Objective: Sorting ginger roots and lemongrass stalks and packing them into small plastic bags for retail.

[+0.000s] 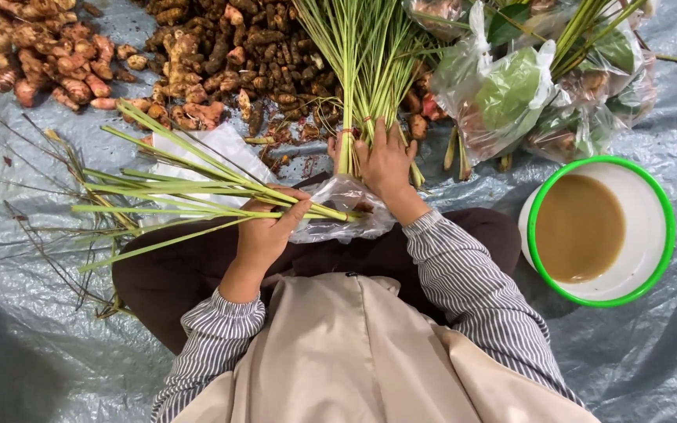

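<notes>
Left hand [264,231]: centre-left of frame, fingers curled around a loose sheaf of lemongrass stalks [190,192] lying crosswise, tips fanned toward the left edge.

Right hand [385,164]: centre, fingers spread and pressed on a tied lemongrass bundle [362,63] that runs up to the top edge.

Clear plastic bag [338,211]: between the two hands, resting on the lap.

Ginger-like roots [48,51]: heaped upper left, with a darker heap just right of them.

Bagged green leaves [511,94]: upper right.

Green-rimmed white bowl [664,196]: right of frame (holding brown liquid), on the grey plastic sheet [652,368].
</notes>
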